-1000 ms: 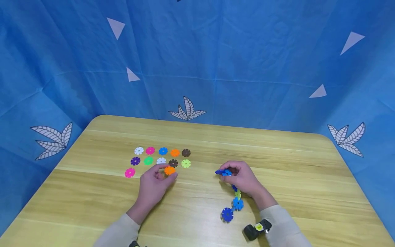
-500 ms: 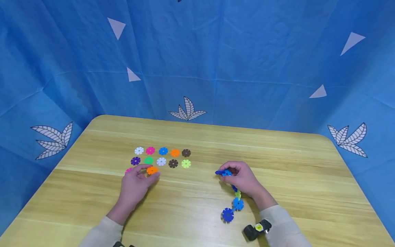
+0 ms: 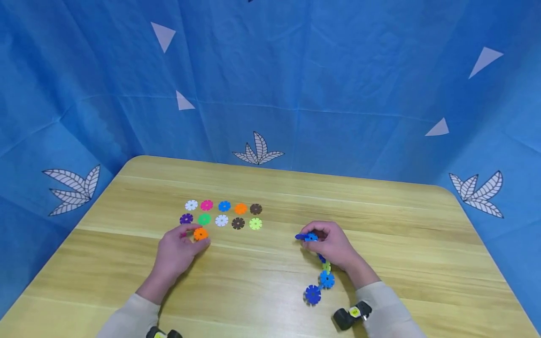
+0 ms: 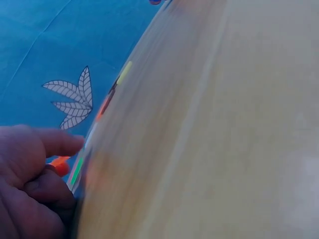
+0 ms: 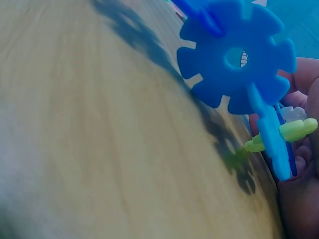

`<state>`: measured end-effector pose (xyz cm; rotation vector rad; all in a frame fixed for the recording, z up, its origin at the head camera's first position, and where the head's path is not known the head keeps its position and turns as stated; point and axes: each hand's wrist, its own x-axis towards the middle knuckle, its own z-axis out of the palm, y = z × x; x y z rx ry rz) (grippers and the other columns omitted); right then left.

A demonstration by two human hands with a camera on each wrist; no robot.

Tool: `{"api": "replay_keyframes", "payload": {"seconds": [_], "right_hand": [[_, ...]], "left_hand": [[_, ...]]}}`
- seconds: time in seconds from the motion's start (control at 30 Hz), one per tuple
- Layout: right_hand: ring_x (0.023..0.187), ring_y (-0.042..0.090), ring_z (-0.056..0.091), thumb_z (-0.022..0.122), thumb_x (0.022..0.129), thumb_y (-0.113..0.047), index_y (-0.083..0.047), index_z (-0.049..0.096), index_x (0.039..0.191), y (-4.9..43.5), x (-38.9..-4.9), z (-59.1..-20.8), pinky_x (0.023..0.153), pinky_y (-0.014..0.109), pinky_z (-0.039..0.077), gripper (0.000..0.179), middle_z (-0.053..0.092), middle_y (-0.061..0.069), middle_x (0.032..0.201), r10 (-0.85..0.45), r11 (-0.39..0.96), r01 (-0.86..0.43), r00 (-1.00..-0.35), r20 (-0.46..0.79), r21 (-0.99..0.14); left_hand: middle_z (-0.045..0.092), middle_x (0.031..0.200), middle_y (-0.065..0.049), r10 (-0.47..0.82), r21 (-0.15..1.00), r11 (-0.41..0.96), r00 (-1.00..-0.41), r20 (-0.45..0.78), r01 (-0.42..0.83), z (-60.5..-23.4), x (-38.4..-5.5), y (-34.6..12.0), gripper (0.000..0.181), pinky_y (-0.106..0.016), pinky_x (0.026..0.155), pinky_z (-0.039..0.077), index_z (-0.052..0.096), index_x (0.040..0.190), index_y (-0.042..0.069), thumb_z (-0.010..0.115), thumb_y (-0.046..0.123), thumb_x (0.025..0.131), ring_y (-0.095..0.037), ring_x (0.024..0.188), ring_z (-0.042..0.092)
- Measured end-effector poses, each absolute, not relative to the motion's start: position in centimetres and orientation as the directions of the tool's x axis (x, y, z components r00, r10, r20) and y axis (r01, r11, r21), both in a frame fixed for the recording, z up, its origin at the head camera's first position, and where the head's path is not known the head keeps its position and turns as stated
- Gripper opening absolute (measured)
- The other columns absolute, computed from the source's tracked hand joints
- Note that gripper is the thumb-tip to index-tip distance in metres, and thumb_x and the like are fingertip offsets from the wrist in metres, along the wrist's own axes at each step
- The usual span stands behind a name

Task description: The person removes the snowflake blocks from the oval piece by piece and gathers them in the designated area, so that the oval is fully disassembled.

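My left hand [image 3: 175,251] pinches an orange notched snowflake disc [image 3: 200,234] between thumb and index finger, low over the left part of the table. A pink disc beneath that hand is mostly hidden. To the right, my right hand [image 3: 334,241] grips the upper end of a chain of interlocked discs. A dark blue disc [image 3: 302,236] and a lighter blue one [image 3: 311,237] poke out from its fingers. Below the palm the chain runs through a yellow-green disc [image 3: 326,267] and a light blue disc [image 5: 237,57] to a dark blue disc [image 3: 313,295].
Loose discs lie in two rows beyond my left hand, among them a white disc [image 3: 191,205], a green disc [image 3: 204,218], a brown disc [image 3: 255,209] and a yellow-green disc at the right end. A blue curtain [image 3: 270,84] hangs behind the wooden table [image 3: 253,295].
My left hand has moved left along the table with the orange disc, uncovering the lower-row discs and covering the pink one. My right hand and the chain stay in place.
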<state>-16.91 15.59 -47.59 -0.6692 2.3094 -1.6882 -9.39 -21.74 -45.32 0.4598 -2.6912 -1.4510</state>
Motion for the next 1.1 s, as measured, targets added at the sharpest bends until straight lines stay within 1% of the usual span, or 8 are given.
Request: {"api": "replay_keyframes", "payload": {"seconds": [0.23, 0.47, 0.5, 0.63, 0.83, 0.93, 1.07, 1.1], "right_hand": [[0.074, 0.019, 0.058, 0.076, 0.085, -0.002, -0.005, 0.074, 0.101, 15.63, -16.85, -47.45, 0.064, 0.028, 0.049, 0.016, 0.069, 0.01, 0.094, -0.465, 0.261, -0.241, -0.88, 0.097, -0.935], [0.076, 0.021, 0.061, 0.076, 0.085, -0.002, -0.005, 0.074, 0.1, 15.6, -16.79, -47.38, 0.066, 0.03, 0.05, 0.016, 0.07, 0.011, 0.096, -0.464, 0.25, -0.242, -0.88, 0.103, -0.938], [0.076, 0.021, 0.061, 0.076, 0.085, -0.002, -0.005, 0.074, 0.1, 15.6, -16.78, -47.39, 0.066, 0.03, 0.05, 0.016, 0.07, 0.011, 0.096, -0.464, 0.248, -0.241, -0.88, 0.104, -0.938], [0.076, 0.02, 0.061, 0.076, 0.085, -0.003, -0.006, 0.074, 0.101, 15.64, -16.75, -47.35, 0.066, 0.03, 0.05, 0.016, 0.07, 0.01, 0.096, -0.465, 0.248, -0.242, -0.879, 0.104, -0.938], [0.081, 0.022, 0.063, 0.076, 0.085, 0.0, -0.008, 0.077, 0.1, 15.62, -16.85, -47.38, 0.067, 0.03, 0.051, 0.017, 0.071, 0.008, 0.098, -0.487, 0.187, -0.292, -0.857, 0.17, -0.938], [0.086, 0.025, 0.065, 0.076, 0.086, 0.0, -0.007, 0.078, 0.1, 15.53, -16.87, -47.39, 0.068, 0.031, 0.053, 0.017, 0.072, 0.008, 0.099, -0.504, 0.145, -0.313, -0.84, 0.202, -0.938], [0.084, 0.025, 0.066, 0.076, 0.086, -0.001, -0.004, 0.078, 0.104, 15.52, -16.83, -47.35, 0.064, 0.031, 0.053, 0.018, 0.072, 0.011, 0.101, -0.509, 0.126, -0.311, -0.835, 0.208, -0.942], [0.083, 0.024, 0.065, 0.076, 0.087, -0.002, -0.003, 0.077, 0.106, 15.54, -16.81, -47.33, 0.064, 0.031, 0.053, 0.02, 0.072, 0.011, 0.103, -0.508, 0.133, -0.305, -0.838, 0.199, -0.943]], "left_hand": [[0.048, 0.064, -0.002, -0.3, 0.814, 0.512, -0.945, -0.127, -0.272, -45.12, -9.63, -21.66, 0.046, -0.028, 0.048, 0.035, 0.066, 0.124, 0.005, 0.082, 0.013, 0.081, -0.017, 0.055, 0.043], [0.046, 0.063, -0.002, -0.308, 0.806, 0.523, -0.943, -0.126, -0.278, -45.1, -9.58, -21.53, 0.039, -0.026, 0.046, 0.034, 0.068, 0.122, 0.005, 0.077, 0.008, 0.084, -0.018, 0.055, 0.043], [0.048, 0.066, -0.002, -0.309, 0.805, 0.526, -0.944, -0.12, -0.275, -45.11, -9.56, -21.51, 0.038, -0.026, 0.046, 0.034, 0.068, 0.121, 0.004, 0.076, 0.008, 0.084, -0.018, 0.055, 0.043], [0.048, 0.07, -0.003, -0.315, 0.807, 0.526, -0.943, -0.107, -0.267, -45.12, -9.49, -21.43, 0.036, -0.026, 0.049, 0.035, 0.068, 0.122, 0.004, 0.074, 0.008, 0.086, -0.018, 0.057, 0.043], [0.047, 0.07, -0.004, -0.325, 0.79, 0.546, -0.94, -0.106, -0.278, -44.95, -9.48, -21.28, 0.037, -0.029, 0.054, 0.038, 0.066, 0.124, 0.004, 0.073, 0.01, 0.088, -0.02, 0.062, 0.045], [0.05, 0.071, -0.005, -0.331, 0.777, 0.56, -0.937, -0.107, -0.287, -44.86, -9.51, -21.17, 0.037, -0.031, 0.057, 0.04, 0.065, 0.124, 0.003, 0.073, 0.011, 0.088, -0.021, 0.064, 0.048], [0.058, 0.08, -0.008, -0.334, 0.77, 0.572, -0.938, -0.097, -0.283, -44.84, -9.49, -20.97, 0.037, -0.035, 0.065, 0.045, 0.065, 0.123, 0.002, 0.073, 0.012, 0.088, -0.023, 0.07, 0.052], [0.059, 0.081, -0.009, -0.333, 0.771, 0.572, -0.938, -0.093, -0.28, -44.88, -9.48, -20.9, 0.038, -0.035, 0.066, 0.045, 0.065, 0.123, 0.002, 0.073, 0.012, 0.088, -0.024, 0.07, 0.052]]}}
